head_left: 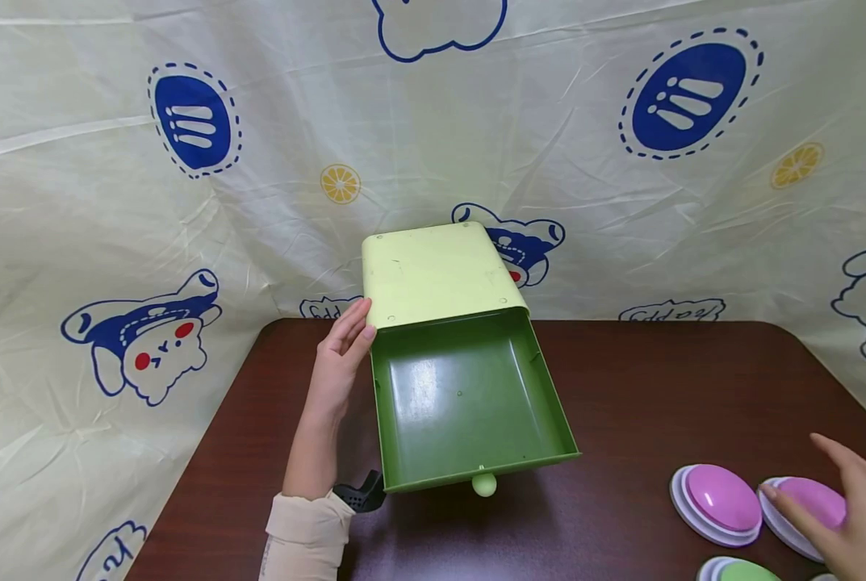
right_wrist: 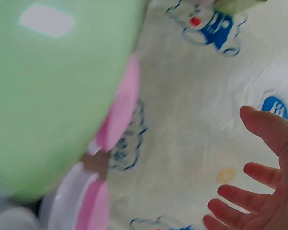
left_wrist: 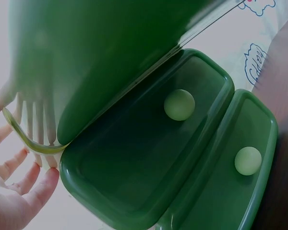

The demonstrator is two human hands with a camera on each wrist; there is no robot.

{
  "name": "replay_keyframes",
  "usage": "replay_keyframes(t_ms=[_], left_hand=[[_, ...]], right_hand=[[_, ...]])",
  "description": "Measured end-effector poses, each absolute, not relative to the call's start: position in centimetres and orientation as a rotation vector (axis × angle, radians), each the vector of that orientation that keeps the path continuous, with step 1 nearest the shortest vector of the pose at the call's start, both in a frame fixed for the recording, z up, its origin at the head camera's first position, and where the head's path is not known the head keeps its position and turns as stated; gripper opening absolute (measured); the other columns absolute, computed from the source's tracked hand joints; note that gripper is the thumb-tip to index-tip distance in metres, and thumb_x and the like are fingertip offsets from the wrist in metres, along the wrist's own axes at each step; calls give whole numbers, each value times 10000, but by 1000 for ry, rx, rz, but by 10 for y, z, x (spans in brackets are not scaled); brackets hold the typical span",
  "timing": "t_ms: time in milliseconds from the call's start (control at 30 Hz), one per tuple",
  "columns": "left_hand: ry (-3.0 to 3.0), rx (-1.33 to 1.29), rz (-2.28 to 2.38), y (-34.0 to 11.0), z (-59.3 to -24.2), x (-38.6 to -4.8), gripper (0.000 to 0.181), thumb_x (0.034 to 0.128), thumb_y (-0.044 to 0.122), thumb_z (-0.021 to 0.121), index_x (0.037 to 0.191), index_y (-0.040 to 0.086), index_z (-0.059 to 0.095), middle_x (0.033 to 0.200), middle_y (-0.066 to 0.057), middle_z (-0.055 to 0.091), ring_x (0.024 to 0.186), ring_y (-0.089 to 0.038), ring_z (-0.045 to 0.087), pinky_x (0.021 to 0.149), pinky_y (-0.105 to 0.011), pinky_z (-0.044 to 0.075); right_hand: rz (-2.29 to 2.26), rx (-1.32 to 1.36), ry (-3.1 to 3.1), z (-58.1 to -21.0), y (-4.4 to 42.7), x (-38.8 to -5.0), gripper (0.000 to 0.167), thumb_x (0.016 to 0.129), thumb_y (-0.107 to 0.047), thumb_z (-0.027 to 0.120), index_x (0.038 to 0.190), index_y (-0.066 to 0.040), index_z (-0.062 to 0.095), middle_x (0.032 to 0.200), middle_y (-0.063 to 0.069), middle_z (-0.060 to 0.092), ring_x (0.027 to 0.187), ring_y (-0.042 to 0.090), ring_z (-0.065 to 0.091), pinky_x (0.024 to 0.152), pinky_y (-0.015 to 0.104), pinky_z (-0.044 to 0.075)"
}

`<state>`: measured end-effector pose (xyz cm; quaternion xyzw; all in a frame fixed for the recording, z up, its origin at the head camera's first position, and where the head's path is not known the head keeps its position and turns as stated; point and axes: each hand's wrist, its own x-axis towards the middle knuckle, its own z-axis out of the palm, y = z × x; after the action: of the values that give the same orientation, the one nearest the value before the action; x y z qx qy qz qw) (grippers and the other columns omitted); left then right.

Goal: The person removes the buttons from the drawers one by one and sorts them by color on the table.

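A small drawer cabinet with a pale yellow-green top (head_left: 443, 274) stands on the table. Its green top drawer (head_left: 469, 395) is pulled out and bare inside. Two closed drawer fronts with round knobs (left_wrist: 179, 105) show below it in the left wrist view. My left hand (head_left: 338, 359) touches the cabinet's left side with extended fingers. On the right, my right hand (head_left: 857, 512) hovers with spread fingers near a pink dome (head_left: 813, 502) on a white base. Another pink dome (head_left: 723, 498) and a green one (head_left: 748, 571) lie beside it.
The dark brown table (head_left: 621, 387) has rounded back corners. A white sheet (head_left: 280, 218) printed with blue cartoon dogs hangs behind and at the sides. In the right wrist view, a large blurred green dome (right_wrist: 53, 105) fills the left.
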<state>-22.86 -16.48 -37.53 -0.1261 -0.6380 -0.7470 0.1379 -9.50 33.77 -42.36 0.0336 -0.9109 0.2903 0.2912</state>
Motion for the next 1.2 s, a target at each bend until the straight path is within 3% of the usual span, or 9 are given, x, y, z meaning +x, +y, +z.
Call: replay_keyframes(t_ms=[133, 200, 367, 467, 600, 767, 900, 1000, 1200], left_hand=[[-1847, -360, -2158, -165, -375, -229, 430, 893, 130, 568, 1304, 48, 473, 1376, -21, 361, 1195, -143, 406, 965, -267, 339], [-1847, -359, -2158, -165, -376, -228, 430, 893, 132, 568, 1304, 49, 473, 1382, -31, 355, 1195, -144, 405, 965, -268, 339], [-1851, -361, -2155, -164, -375, -228, 429, 897, 137, 562, 1308, 56, 469, 1383, -25, 355, 1196, -141, 403, 967, -270, 337], [-1854, -362, -2151, -164, -376, -228, 429, 896, 136, 563, 1307, 56, 471, 1371, -5, 367, 1195, -141, 405, 968, -274, 337], [-1852, -357, -2150, -164, -376, -228, 427, 895, 131, 565, 1305, 54, 473, 1363, 7, 375, 1193, -139, 407, 968, -272, 336], [-1849, -360, -2145, -164, -376, -229, 428, 897, 119, 560, 1308, 45, 467, 1378, -29, 361, 1197, -138, 404, 971, -269, 332], [-1850, -360, -2144, -165, -376, -228, 426, 899, 113, 555, 1310, 43, 464, 1368, -7, 372, 1197, -136, 405, 971, -267, 332], [-1849, -361, -2146, -165, -376, -228, 427, 899, 110, 554, 1311, 43, 462, 1363, 7, 376, 1197, -135, 404, 971, -267, 332], [-1849, -362, -2148, -164, -376, -228, 429, 897, 111, 558, 1310, 40, 463, 1364, 5, 375, 1197, -136, 405, 971, -269, 333]], right_hand=[[711, -17, -2579, -404, 317, -92, 795, 758, -193, 720, 1361, 55, 266, 1258, 373, 313, 1226, 483, 213, 1057, 458, 80], [698, -44, -2639, -397, 307, -91, 797, 771, -215, 712, 1365, 53, 255, 1255, 364, 309, 1195, 502, 227, 998, 580, 110], [696, -9, -2674, -388, 281, -87, 739, 772, -225, 716, 1337, 40, 320, 1234, 317, 365, 1143, 481, 292, 960, 611, 159], [718, 90, -2624, -386, 266, -85, 691, 727, -173, 754, 1288, 23, 401, 1189, 268, 441, 1249, 221, 305, 1055, 332, 179], [750, 209, -2533, -382, 244, -83, 655, 636, -138, 811, 1212, -49, 512, 1108, 170, 545, 1090, -153, 316, 822, -26, 164], [794, 354, -2488, -376, 217, -82, 633, 581, -140, 841, 1145, -81, 561, 1041, 88, 594, 986, -49, 444, 783, -28, 228], [823, 640, -2344, -377, 205, -84, 495, 705, -318, 764, 1082, -42, 598, 1008, 16, 607, 998, -91, 445, 849, 38, 287], [832, 786, -2249, -381, 199, -87, 519, 808, -481, 601, 1063, -29, 609, 1007, -10, 606, 1003, -53, 479, 861, 74, 323], [848, 851, -2252, -392, 186, -87, 485, 832, -481, 559, 1065, -57, 603, 1017, -39, 597, 991, -51, 488, 861, 68, 324]])
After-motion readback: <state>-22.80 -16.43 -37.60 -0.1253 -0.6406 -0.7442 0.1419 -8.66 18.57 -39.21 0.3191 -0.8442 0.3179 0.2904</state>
